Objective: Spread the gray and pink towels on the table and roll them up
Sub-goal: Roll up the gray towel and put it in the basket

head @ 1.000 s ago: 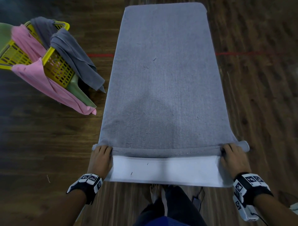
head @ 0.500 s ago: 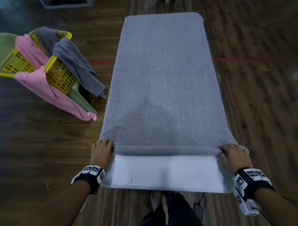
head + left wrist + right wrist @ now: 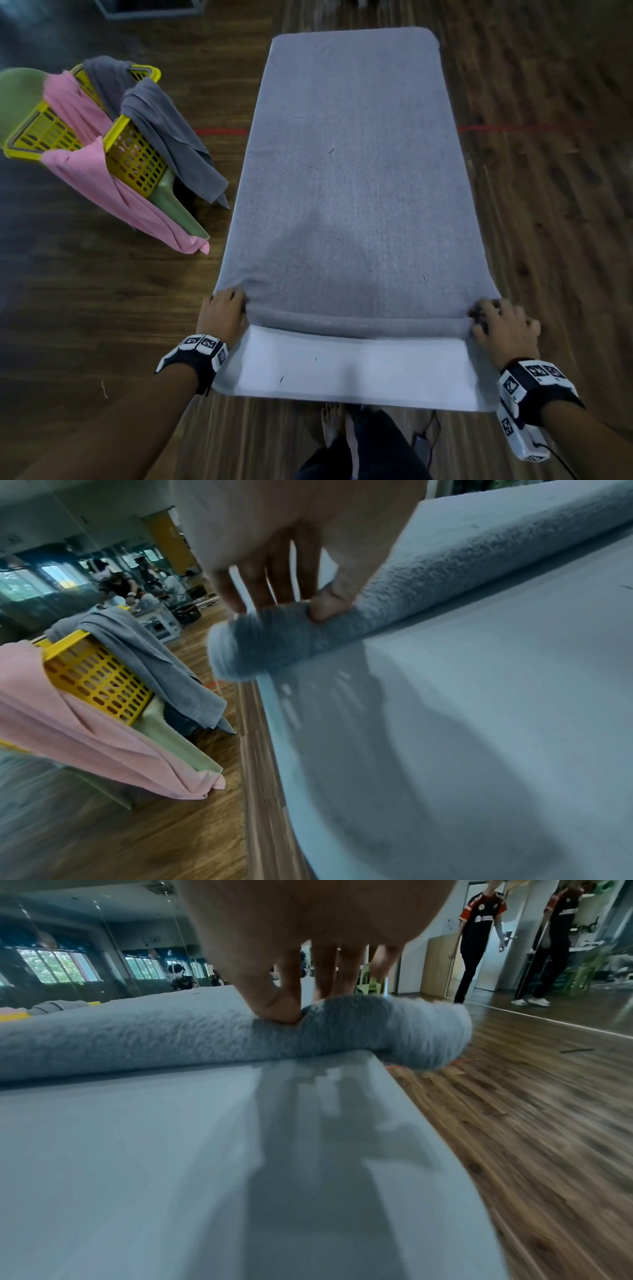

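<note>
A gray towel (image 3: pixel 352 192) lies spread lengthwise over the white table (image 3: pixel 356 373). Its near end is wound into a thin roll (image 3: pixel 356 323) that runs across the table. My left hand (image 3: pixel 227 305) grips the roll's left end (image 3: pixel 274 639), fingers over the top and thumb pressed into the near side. At the right end (image 3: pixel 394 1031) my right hand (image 3: pixel 486 315) holds it the same way, thumb dug into the pile. A pink towel (image 3: pixel 85 164) hangs over a yellow basket (image 3: pixel 137 157) on the left.
A second gray towel (image 3: pixel 164 137) drapes over the basket's far corner. The basket sits on a green chair (image 3: pixel 178 212) beside the table's left edge. Wooden floor (image 3: pixel 548 240) surrounds the table. A cable and small device (image 3: pixel 423 445) lie by my feet. People stand in the background.
The roll has travelled away from me along the table, baring a wider strip of white tabletop. Both hands have moved forward with it.
</note>
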Demonstrator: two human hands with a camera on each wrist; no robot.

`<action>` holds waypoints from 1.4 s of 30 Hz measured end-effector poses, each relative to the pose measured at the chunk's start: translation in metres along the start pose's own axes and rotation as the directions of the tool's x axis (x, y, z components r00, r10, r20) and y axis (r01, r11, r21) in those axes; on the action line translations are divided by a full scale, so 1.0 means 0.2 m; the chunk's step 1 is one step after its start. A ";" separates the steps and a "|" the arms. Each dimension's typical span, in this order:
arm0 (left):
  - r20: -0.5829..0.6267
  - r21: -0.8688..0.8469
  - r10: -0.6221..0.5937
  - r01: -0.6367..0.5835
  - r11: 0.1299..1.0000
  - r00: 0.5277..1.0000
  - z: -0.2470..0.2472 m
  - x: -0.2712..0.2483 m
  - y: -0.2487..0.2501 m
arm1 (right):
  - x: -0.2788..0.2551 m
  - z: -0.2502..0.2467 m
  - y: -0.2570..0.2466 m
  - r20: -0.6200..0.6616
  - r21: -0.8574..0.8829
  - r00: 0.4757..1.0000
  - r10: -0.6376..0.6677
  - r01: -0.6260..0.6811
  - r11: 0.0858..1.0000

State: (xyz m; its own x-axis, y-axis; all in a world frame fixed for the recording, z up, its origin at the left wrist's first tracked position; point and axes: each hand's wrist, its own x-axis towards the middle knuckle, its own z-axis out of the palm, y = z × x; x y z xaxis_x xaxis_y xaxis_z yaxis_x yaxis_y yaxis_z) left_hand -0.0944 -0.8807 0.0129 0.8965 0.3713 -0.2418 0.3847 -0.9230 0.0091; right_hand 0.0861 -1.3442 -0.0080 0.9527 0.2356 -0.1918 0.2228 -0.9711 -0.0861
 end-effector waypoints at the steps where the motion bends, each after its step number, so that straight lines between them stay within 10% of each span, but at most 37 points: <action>1: -0.026 -0.008 -0.009 0.008 1.000 1.000 0.00 0.01 0.00 | 0.00 0.02 0.01 -0.062 0.042 0.998 -0.025 0.027 0.999; 9: -0.081 -0.057 0.124 -0.129 0.990 0.989 0.10 -0.07 0.03 | -0.08 0.11 0.03 -0.018 0.269 0.984 -0.176 0.174 0.947; 16: 0.043 0.074 0.029 -0.032 0.997 0.999 0.00 0.08 0.02 | 0.16 -0.02 -0.03 0.079 -0.071 0.993 -0.084 0.089 0.994; 24: -0.096 -0.178 0.064 -0.081 0.981 0.993 0.08 0.08 0.04 | 0.16 0.08 -0.02 -0.132 0.181 0.968 -0.215 0.236 0.955; 35: -0.015 0.035 0.090 -0.090 0.995 0.996 0.05 0.07 0.02 | 0.16 0.01 -0.03 0.068 -0.060 0.995 -0.076 0.080 0.995; 39: -0.183 -0.150 0.043 -0.071 0.986 0.982 0.04 0.09 0.01 | 0.20 0.00 -0.02 -0.151 0.130 0.983 -0.107 0.127 0.983; 42: -0.096 -0.189 0.045 -0.063 0.980 0.994 0.14 0.02 0.02 | 0.13 0.09 -0.01 -0.202 0.233 0.963 -0.179 0.225 0.946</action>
State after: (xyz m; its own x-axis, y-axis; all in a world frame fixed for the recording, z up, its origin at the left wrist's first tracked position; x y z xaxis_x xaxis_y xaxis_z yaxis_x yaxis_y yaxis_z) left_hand -0.0946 -0.8864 -0.0143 0.9299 0.3374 -0.1466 0.3624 -0.9087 0.2072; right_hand 0.1070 -1.3350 -0.0299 0.9194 0.3924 0.0286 0.3766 -0.8568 -0.3523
